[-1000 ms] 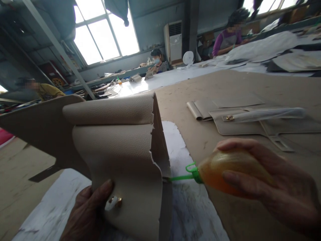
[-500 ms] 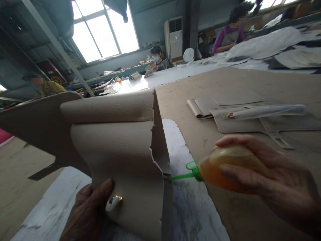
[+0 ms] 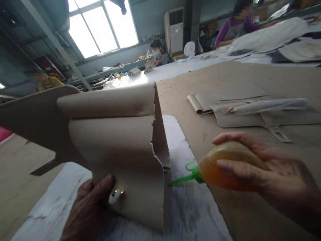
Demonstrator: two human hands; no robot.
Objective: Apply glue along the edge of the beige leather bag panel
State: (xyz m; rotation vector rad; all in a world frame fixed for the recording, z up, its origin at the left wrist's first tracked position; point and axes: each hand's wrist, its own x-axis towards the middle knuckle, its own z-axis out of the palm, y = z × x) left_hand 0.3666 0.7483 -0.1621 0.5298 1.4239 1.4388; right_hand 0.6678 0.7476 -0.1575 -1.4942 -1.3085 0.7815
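Observation:
A beige leather bag piece [image 3: 125, 147], folded into layers with raw side edges, stands on a stained white sheet [image 3: 198, 207]. My left hand [image 3: 90, 204] grips it low on the left, thumb on the front beside a gold clasp [image 3: 118, 193] with a white wrap; the other fingers are hidden behind. In my right hand [image 3: 271, 167] is a squeeze bottle [image 3: 228, 167] of amber liquid, lying on its side. Its green nozzle [image 3: 182, 180] points left, the tip at the bag piece's open right edge. Whether liquid is coming out I cannot tell.
More beige leather bag pieces [image 3: 240, 117], one with a gold clasp and clear wrap, lie on the brown table covering [image 3: 198, 80] at right. Co-workers sit farther back: one in purple [image 3: 223, 33], one in stripes [image 3: 163, 59], one in yellow [image 3: 51, 83]. A small white fan [image 3: 189, 49] stands beyond.
The nozzle tip has slid a little downward along the bag piece's right edge. Both hands keep their hold, and the view has shifted slightly.

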